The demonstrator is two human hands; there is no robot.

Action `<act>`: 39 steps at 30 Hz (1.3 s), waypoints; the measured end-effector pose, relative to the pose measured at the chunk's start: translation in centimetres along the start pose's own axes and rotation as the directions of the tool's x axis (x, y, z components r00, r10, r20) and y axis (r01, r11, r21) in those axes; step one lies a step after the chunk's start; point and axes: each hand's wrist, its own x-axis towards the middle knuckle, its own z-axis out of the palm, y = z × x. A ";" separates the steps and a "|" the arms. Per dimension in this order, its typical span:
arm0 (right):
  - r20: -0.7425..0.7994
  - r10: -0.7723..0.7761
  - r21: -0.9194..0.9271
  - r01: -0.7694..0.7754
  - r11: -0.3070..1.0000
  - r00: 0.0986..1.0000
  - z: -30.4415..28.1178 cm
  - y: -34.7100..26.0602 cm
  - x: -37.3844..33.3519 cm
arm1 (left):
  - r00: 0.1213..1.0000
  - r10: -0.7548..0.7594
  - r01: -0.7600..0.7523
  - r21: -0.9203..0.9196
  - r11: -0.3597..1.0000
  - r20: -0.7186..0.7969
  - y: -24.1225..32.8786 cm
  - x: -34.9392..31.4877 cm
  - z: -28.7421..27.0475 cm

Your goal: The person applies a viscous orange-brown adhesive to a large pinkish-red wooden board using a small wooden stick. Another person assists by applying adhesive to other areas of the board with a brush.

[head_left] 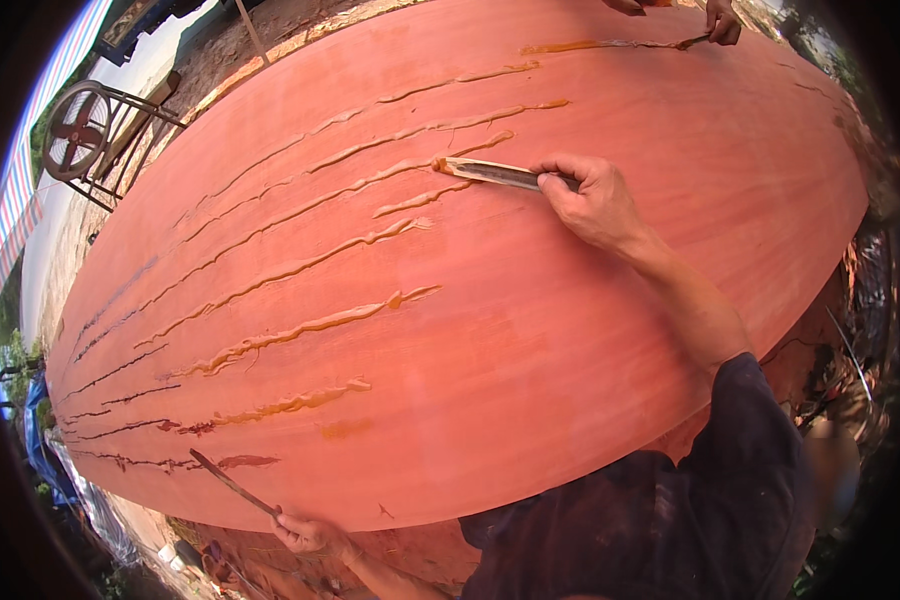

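Observation:
A large curved pink-red surface (530, 340), shaped like an upturned boat hull, fills most of the view. Several raised lines of orange-brown paste (300, 325) run along it. My right hand (595, 200) is closed round a long, narrow, trough-like tool (490, 172) with a pale rim and dark hollow. Brown paste sits on its tip, which meets the end of one paste line. At the lower left, my left hand (305, 532) grips a thin dark stick (232, 482). The stick's far end points at a dark red smear near the hull's near edge.
Across the hull, another person's hand (722, 22) holds a thin tool (685, 43) against a paste line. A round fan (77, 130) on a metal frame stands beyond the far left edge. Blue sheeting (40, 440) hangs at the left; debris (850, 390) lies at the right.

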 end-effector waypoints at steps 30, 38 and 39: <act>0.258 0.348 0.601 -0.432 0.672 0.901 -3.1 1.6 0.7 | 0.993 0.116 -0.116 -0.064 0.991 -0.001 -1.6 0.6 0.0; 0.239 0.382 0.588 -0.447 0.675 0.892 -4.7 3.3 0.3 | 0.995 0.096 -0.097 -0.052 0.994 -0.020 -0.7 0.3 0.3; 0.249 0.382 0.593 -0.452 0.666 0.890 -4.9 3.5 0.2 | 0.995 0.101 -0.102 -0.043 0.994 -0.006 -0.6 0.3 0.3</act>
